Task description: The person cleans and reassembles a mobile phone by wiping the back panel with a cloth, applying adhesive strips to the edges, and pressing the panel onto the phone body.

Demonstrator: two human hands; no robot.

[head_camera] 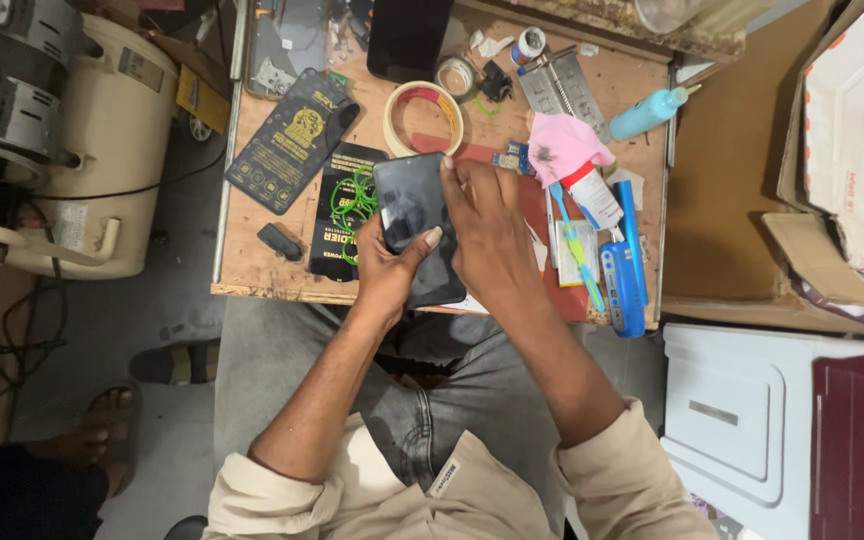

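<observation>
Left hand [389, 268] grips the phone [414, 225] by its edges; right hand [487, 225] rests flat on its glass. Looks light, stiff, slick, breakable; edges seem safest.

The person wears a cream shirt [372, 490] with rolled-up sleeves and apparently grey jeans [452, 390].
</observation>
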